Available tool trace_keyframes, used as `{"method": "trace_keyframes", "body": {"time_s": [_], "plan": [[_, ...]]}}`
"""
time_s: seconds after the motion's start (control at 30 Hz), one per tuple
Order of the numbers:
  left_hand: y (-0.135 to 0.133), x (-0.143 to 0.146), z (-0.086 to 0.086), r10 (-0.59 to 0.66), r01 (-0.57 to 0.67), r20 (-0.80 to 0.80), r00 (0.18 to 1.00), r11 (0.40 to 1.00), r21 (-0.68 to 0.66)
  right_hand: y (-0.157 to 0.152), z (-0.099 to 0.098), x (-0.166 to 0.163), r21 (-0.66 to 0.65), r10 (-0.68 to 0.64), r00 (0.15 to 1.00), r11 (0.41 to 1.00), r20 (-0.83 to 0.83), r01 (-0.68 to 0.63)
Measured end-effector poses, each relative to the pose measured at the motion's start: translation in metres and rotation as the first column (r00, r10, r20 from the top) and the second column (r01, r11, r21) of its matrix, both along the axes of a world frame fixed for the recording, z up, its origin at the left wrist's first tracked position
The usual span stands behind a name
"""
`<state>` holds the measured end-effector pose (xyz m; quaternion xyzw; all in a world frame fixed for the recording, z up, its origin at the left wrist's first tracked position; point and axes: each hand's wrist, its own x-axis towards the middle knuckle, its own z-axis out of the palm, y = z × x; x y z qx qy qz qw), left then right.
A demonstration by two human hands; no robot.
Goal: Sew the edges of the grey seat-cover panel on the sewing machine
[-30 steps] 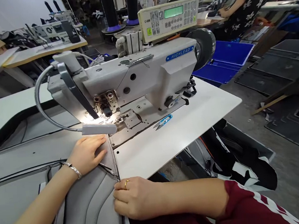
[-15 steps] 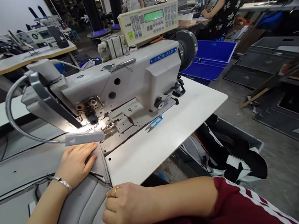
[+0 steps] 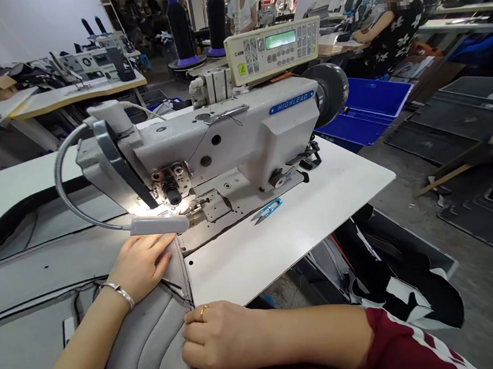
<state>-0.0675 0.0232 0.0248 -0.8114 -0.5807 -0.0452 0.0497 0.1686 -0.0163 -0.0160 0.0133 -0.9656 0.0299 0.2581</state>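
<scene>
My left hand (image 3: 140,265) lies flat, fingers out, on a grey quilted cover (image 3: 149,347) just in front of the needle of a white Highlead sewing machine (image 3: 224,140). A silver bracelet is on that wrist. My right hand (image 3: 214,337), with a gold ring, is curled and its fingers pinch the cover's right edge at the table's front rim. A lit gooseneck lamp (image 3: 158,224) hangs over the needle plate (image 3: 213,204).
Blue thread snips (image 3: 267,210) lie on the white table (image 3: 303,219) right of the plate. A control panel (image 3: 274,48) and two dark thread cones (image 3: 180,27) stand behind the machine. A blue bin (image 3: 370,107) and dark mats (image 3: 455,121) are on the floor to the right. A person sits at back right.
Both hands stay on the grey cover in the same grip. Only the head camera has shifted, swinging left and then back.
</scene>
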Motion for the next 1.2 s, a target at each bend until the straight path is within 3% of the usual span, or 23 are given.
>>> {"method": "trace_keyframes", "body": {"time_s": [0.17,0.47,0.63,0.83,1.2], "plan": [[0.002,0.009,0.004,-0.010,0.009,-0.049,0.999,1.000,-0.016,0.004,-0.001,0.001,0.002,0.032,0.999,0.999,0.027,-0.032],[0.011,0.025,0.022,0.015,-0.068,-0.245,0.969,0.975,-0.211,0.006,0.001,0.005,-0.017,0.044,0.998,0.999,0.037,-0.043],[0.012,0.017,0.012,-0.011,-0.017,-0.164,0.986,0.986,-0.169,0.009,0.004,0.006,-0.032,0.049,0.997,0.998,0.054,-0.047],[0.014,0.018,0.003,0.114,-0.127,-0.080,0.990,0.978,-0.168,0.019,0.012,0.015,-0.099,0.059,0.996,0.994,0.063,-0.053],[0.017,0.022,-0.015,0.167,-0.161,0.061,0.984,0.983,-0.090,0.029,0.019,0.025,-0.114,0.081,0.990,0.991,0.118,-0.068]]}}
